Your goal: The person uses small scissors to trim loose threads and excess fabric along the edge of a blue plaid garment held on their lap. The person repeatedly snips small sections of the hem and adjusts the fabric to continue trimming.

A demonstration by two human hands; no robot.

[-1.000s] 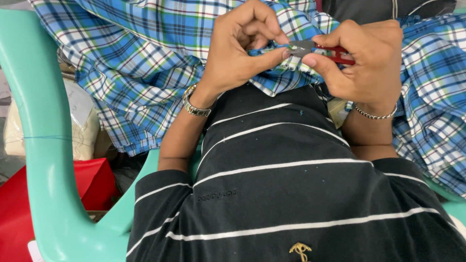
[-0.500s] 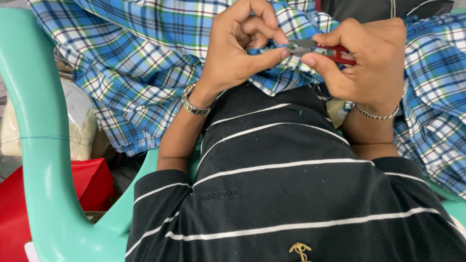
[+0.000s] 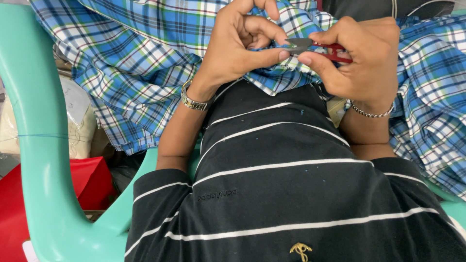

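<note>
Both hands work a blue, white & green plaid cotton cloth (image 3: 160, 53) w/ small red-handled metal thread snips (image 3: 318, 48).

Left hand (image 3: 238, 48): fingers curled shut, thumb & forefinger pinching the cloth edge just beside the snips' tip. Right hand (image 3: 361, 60): fingers wrapped tight round the snips' red handle, blades at the cloth's hem; can't tell how far the blades are apart. Cloth lies across the lap, above the black white-striped shirt (image 3: 291, 194); mint-green plastic chair (image 3: 43, 160) at left.

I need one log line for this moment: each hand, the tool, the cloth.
left hand: pinches plaid cloth edge | right hand: holds red-handled thread snips | blades: at the pinched edge | cloth: on lap
</note>
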